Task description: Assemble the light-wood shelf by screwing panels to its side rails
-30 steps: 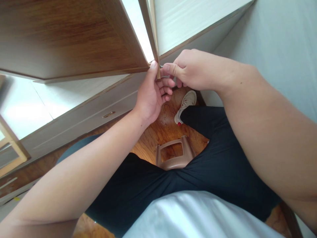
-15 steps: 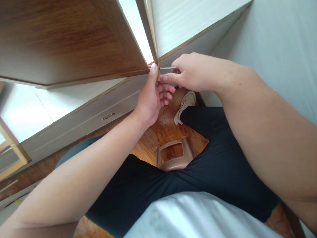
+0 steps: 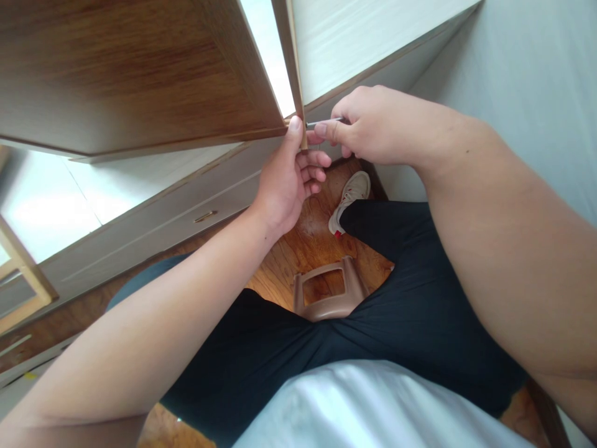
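My left hand (image 3: 285,177) grips the lower corner where a wood-grain panel (image 3: 135,74) meets a thin upright board (image 3: 293,68), thumb pressed on the joint. My right hand (image 3: 373,127) pinches a thin metal tool (image 3: 321,122), like a hex key, whose tip points into the edge of the upright board at that corner. I sit on a brown plastic stool (image 3: 329,289), black shorts and white shirt below.
A white cabinet with a drawer handle (image 3: 205,216) runs along the left. My shoe (image 3: 349,196) rests on the wooden floor (image 3: 303,242). A pale wall (image 3: 527,81) fills the right. A wooden frame (image 3: 23,280) stands at the far left.
My right hand has lifted slightly and moved closer to the board's corner with the metal tool. My left hand has stayed on the joint.
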Demonstrator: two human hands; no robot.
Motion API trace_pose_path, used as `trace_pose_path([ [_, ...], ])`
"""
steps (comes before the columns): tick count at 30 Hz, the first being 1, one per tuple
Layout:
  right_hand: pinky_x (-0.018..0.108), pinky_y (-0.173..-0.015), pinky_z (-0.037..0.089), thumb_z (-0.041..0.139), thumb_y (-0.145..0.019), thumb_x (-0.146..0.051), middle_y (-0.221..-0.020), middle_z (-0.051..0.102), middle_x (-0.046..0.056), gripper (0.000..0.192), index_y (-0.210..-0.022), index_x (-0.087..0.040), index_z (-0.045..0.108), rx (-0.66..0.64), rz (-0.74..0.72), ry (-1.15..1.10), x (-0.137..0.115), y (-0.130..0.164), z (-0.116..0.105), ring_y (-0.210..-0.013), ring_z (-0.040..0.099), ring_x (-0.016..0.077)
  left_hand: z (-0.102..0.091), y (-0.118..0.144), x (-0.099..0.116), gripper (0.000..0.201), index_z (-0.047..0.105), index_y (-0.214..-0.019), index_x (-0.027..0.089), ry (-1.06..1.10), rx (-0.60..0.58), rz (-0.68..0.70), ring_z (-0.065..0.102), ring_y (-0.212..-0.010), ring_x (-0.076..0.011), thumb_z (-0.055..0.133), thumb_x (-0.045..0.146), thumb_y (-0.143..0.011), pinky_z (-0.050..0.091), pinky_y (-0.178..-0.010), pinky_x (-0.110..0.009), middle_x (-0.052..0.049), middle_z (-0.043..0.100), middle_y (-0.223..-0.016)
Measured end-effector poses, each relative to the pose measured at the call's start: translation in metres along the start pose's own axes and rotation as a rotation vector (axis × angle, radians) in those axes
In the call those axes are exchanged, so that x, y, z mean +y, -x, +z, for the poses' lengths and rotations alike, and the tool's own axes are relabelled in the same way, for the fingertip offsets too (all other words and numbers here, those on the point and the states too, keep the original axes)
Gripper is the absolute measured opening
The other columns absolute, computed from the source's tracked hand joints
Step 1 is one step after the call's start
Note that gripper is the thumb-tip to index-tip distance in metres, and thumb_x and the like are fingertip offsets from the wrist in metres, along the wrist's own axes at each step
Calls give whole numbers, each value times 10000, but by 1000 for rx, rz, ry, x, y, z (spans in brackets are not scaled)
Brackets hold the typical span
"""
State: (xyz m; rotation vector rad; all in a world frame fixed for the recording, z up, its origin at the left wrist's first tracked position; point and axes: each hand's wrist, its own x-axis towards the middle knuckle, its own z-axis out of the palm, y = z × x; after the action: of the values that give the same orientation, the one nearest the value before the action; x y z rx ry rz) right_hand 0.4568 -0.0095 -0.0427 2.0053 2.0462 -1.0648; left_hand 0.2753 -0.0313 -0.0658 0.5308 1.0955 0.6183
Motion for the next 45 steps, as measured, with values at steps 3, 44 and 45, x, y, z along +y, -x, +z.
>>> trace_pose_path([
  [3, 336, -618, 395, 501, -1025, -682, -803, 743, 72, 555, -774, -216, 667, 34, 23, -13, -4, 3, -1, -626, 598, 176, 0, 0, 0, 443, 684, -887, 209, 17, -16, 14, 568, -507, -71, 550, 601, -1044, 410, -469, -183, 9, 677, -690],
  [44, 347, -605, 336, 457, -1056, -554, -608, 594, 47, 500, -666, -245, 502, 78, 38, -74, -14, 14, 1, -572, 490, 180, 2, -1, 5, 350, 709, -919, 237, 45, 67, -26, 622, -530, -84, 563, 525, -1055, 434, -492, -194, 10, 715, -711],
  [45, 349, -599, 318, 472, -1053, -544, -625, 592, 48, 496, -658, -246, 500, 75, 16, -72, -14, 14, 2, -576, 475, 179, 2, -1, 4, 360, 707, -912, 237, 33, 74, -29, 627, -535, -89, 556, 531, -1056, 435, -493, -198, 6, 718, -709],
])
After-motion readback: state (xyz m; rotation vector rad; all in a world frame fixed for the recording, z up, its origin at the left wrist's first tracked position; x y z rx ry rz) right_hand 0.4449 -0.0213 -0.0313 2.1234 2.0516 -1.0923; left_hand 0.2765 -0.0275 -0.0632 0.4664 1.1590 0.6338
